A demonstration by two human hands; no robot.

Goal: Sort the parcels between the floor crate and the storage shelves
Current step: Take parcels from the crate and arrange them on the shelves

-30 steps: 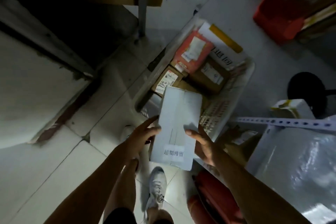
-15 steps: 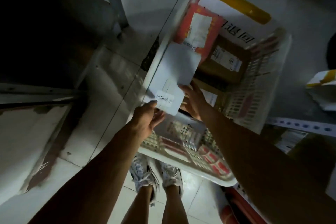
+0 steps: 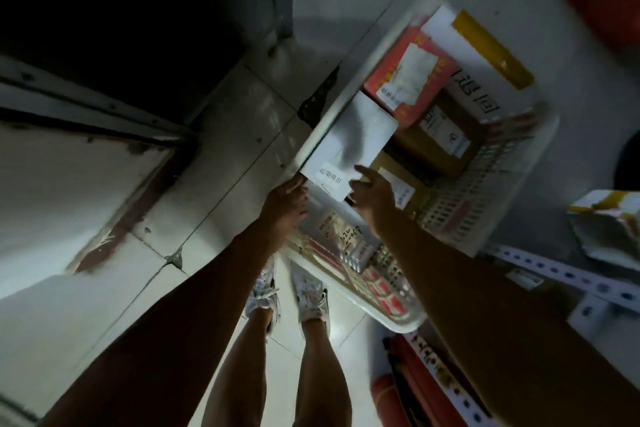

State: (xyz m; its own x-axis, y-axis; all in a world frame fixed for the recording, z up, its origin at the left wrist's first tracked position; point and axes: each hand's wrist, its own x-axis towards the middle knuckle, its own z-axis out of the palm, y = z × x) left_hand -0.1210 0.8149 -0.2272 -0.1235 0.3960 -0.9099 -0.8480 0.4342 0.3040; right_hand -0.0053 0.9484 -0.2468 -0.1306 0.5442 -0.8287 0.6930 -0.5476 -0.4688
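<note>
White parcel (image 3: pixel 349 142) is now settling into the floor crate (image 3: pixel 512 218), left hand (image 3: pixel 285 199) still gripping its corner, right hand (image 3: pixel 372 191) opening away.

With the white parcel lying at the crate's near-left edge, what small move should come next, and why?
Probably let go with the left hand and draw both hands back. The white parcel appears to rest against the crate rim over other parcels, while the right hand hovers open beside it, apparently not gripping.
</note>
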